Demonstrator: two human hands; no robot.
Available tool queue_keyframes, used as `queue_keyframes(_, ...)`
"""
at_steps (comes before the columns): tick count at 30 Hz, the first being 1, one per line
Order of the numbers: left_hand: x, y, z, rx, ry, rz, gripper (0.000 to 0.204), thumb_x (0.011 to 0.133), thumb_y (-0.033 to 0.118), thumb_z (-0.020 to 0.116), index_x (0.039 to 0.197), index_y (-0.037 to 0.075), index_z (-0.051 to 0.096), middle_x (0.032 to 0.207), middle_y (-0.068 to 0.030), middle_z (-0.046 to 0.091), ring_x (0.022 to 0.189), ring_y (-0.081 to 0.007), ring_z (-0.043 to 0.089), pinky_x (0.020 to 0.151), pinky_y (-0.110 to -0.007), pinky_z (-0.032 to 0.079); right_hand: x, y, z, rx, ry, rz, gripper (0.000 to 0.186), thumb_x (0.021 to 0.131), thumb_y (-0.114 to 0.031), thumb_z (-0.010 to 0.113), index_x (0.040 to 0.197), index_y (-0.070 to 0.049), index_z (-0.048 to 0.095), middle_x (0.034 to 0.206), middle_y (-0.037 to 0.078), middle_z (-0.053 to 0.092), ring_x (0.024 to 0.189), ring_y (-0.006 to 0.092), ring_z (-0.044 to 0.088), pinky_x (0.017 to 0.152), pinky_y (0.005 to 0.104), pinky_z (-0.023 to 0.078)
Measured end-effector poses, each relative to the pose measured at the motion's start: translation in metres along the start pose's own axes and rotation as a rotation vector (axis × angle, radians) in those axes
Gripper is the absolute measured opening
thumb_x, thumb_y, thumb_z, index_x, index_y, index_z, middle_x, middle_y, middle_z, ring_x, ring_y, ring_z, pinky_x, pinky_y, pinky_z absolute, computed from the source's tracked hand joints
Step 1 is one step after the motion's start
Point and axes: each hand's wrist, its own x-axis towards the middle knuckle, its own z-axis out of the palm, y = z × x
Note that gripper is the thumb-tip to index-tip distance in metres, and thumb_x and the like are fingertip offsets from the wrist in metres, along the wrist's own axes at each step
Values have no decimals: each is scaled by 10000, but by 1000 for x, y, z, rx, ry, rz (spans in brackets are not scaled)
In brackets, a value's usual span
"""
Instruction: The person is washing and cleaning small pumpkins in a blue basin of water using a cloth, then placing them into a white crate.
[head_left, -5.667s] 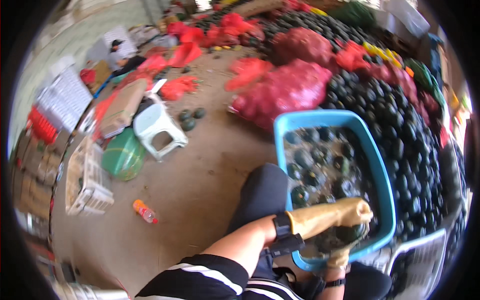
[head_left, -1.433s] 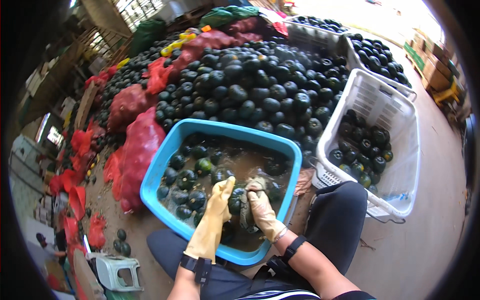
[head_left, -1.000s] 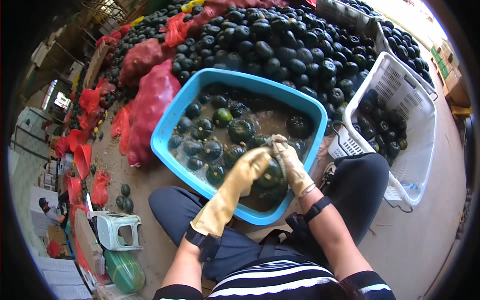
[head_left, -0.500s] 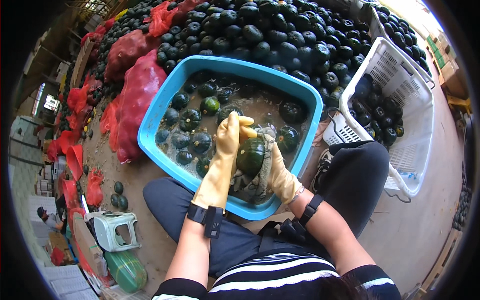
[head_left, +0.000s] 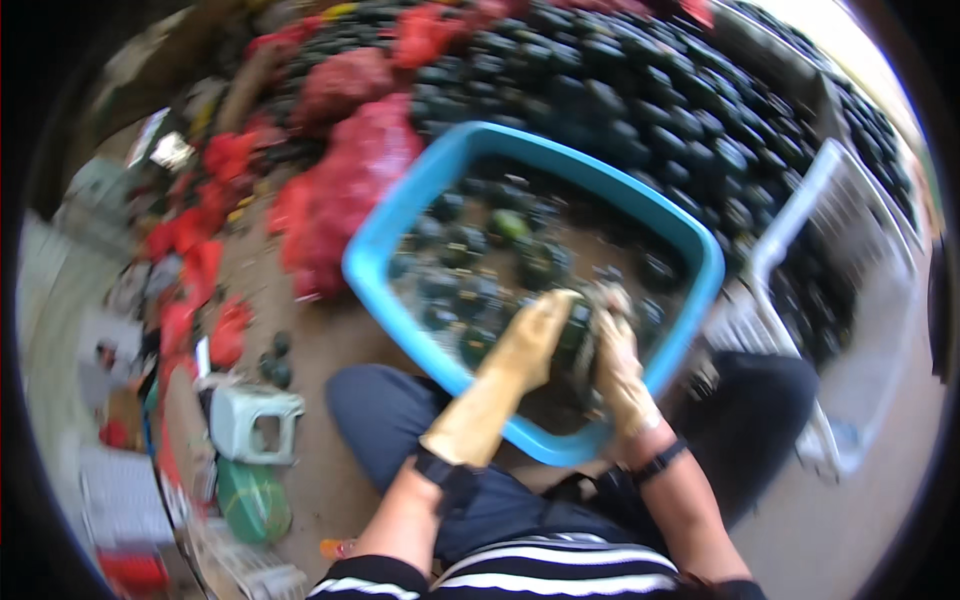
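Both hands are gloved in pale yellow rubber and close together over the near part of the blue tub, with one dark green squash between them. Right hand grips a greyish cloth at the squash's right side. Left hand is up against its left side; frame's blurred, can't tell whether those fingers wrap around it. Tub has murky water; other squashes crowd its left half, one brighter green squash among them. Big squash pile just beyond the tub's far rim. Red mesh sack right by the tub's far-left side. White slotted crate to the tub's right, dark squashes inside. Well left of the tub, on the floor: pale plastic stool, green bundle beside it, few loose squashes near it. Person's knees flank the tub's near side.
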Motion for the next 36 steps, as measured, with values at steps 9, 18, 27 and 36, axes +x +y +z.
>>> queue_keyframes(9,29,46,5,-706,311,-489,443,1088,322,539,1365,-17,604,1311,-200,687,1274,-286,630,1099,-362,457,34,10,-77,429,-337,-39,731,957,-594,643,1482,-107,495,1438,93,564,1351,287,525,1168,480,423)
queue_keyframes(18,20,34,4,-895,29,-612,735,925,360,759,1515,70,431,1400,-179,600,1299,-257,584,1120,-384,441,30,22,-61,-558,-197,-775,557,1040,-432,495,1345,29,558,1389,150,527,1317,261,443,1169,395,307)
queue_keyframes(27,15,23,36,-716,137,-495,393,997,363,652,1249,61,638,1137,-163,729,1132,-302,688,982,-431,518,18,4,-57,-283,-307,-430,157,999,-194,604,1064,-55,636,1114,49,630,1062,153,562,984,292,442)
queue_keyframes(36,53,55,-18,-498,95,-392,524,1096,351,393,853,46,743,890,-245,717,903,-467,670,769,-513,520,-14,-26,-37,275,-362,209,453,1020,-378,613,1338,-58,634,1264,107,700,1113,234,682,985,392,558)
